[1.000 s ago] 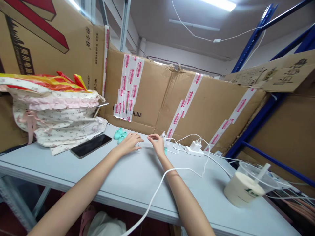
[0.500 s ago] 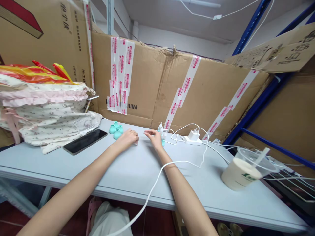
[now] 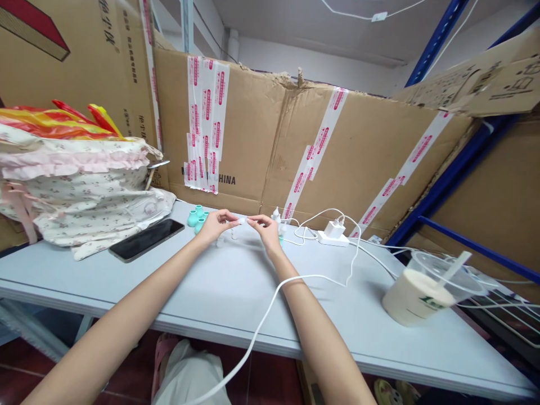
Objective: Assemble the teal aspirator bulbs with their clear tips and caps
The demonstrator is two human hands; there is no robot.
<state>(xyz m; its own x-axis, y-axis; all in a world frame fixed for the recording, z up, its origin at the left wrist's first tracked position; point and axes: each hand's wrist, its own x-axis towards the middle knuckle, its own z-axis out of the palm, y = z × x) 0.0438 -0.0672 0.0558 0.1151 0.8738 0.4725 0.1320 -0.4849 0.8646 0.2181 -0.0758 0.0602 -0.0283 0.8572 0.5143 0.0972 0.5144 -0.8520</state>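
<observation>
"what do your hands hold, at the grey table [image 3: 236,292]?"

"my left hand [image 3: 216,224] and my right hand [image 3: 266,232] meet above the tabletop, a small white piece [image 3: 242,221] pinched between their fingertips. the left closes thumb and fingers on one end, the right on the other. the piece is too small for me to tell its exact shape."

"and around them?"

"teal bulb-shaped pieces [image 3: 199,217] stand just beside my left hand, partly behind it. small clear pieces [image 3: 234,233] sit on the table below my grip, too blurred to describe further. beside my right hand, partly hidden by it, are white-tipped pieces [image 3: 276,215] with some teal near their base."

"who, or what, shares the frame?"

"a dark-screened phone [image 3: 147,240] lies to the left, in front of a floral cloth bag [image 3: 93,185]. on the right, a white charger [image 3: 334,228] sits on a power strip [image 3: 333,240], and a clear cup [image 3: 415,295] of pale drink leans in view with its straw. a white cable [image 3: 276,298] arcs over my right forearm. taped cardboard [image 3: 248,135] stands behind the table."
</observation>
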